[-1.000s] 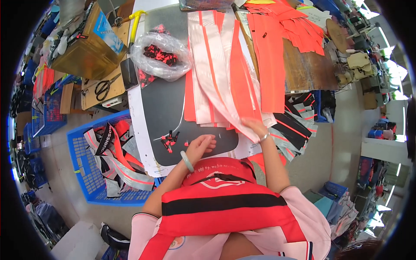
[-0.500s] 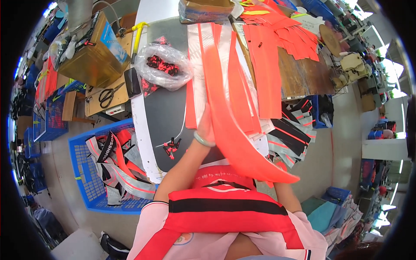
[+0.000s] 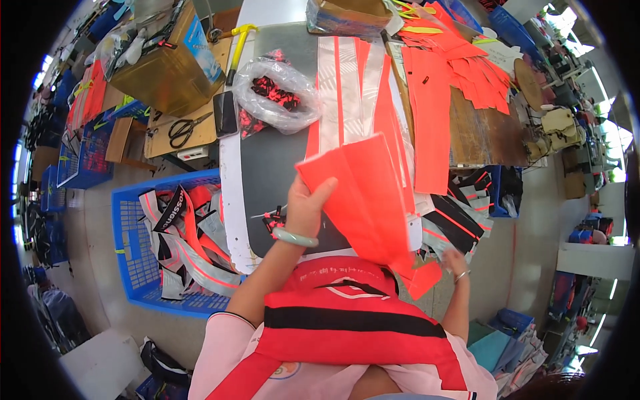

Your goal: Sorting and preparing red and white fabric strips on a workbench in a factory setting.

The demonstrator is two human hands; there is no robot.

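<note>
My left hand (image 3: 309,200) pinches the left edge of a bright orange fabric strip (image 3: 363,187), with the thumb on top and the fingers partly beneath it. The strip slopes down toward my lap, its lower end folded over on the right. Beside that end is my right hand (image 3: 456,263), apart from the cloth and smeared by motion, so its fingers cannot be made out. Beyond the held strip, a stack of orange and silver-white fabric strips (image 3: 340,87) lies lengthwise on the dark-topped table (image 3: 267,160).
Left of the stack sits a clear plastic bag (image 3: 303,113) of small black-and-red pieces. A phone (image 3: 225,115), scissors (image 3: 189,130) and a yellow-headed hammer (image 3: 238,55) lie farther left. A blue basket (image 3: 133,267) of striped bands stands on the floor. More orange pieces (image 3: 477,80) are at the right.
The long strip has come down off the stack toward me and now lies broader and folded. My left hand has drawn nearer; my right hand has come into view at the right.
</note>
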